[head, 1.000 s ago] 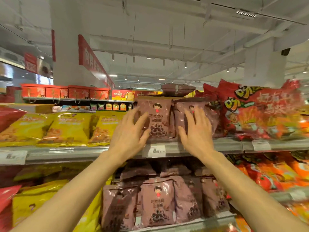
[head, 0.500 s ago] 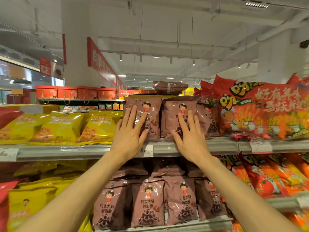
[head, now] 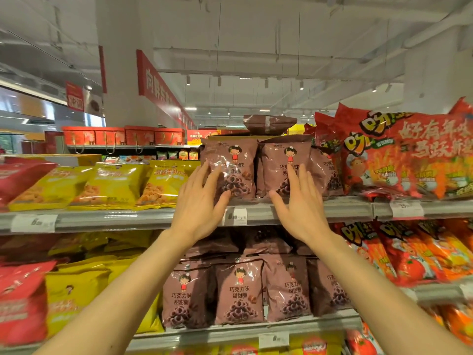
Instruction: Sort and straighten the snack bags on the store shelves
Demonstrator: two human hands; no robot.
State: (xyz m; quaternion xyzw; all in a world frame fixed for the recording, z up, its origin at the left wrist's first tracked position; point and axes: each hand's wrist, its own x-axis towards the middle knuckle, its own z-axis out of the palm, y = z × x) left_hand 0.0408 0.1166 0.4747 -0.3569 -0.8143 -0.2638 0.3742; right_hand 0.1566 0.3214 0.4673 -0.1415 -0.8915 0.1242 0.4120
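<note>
Left hand [head: 198, 201]: fingers straight and spread, laid flat on the left chocolate-ring bag [head: 229, 169].
Right hand [head: 299, 203]: likewise flat, on the neighbouring brown bag [head: 285, 165].
Change: both palms have been slid lower down the bag faces within the last second.
Bags: stood upright at the top shelf edge [head: 258, 213].
Reading: this pair is judged nearly squared.
Left over: one brown bag [head: 268, 123] lying flat on top.
</note>
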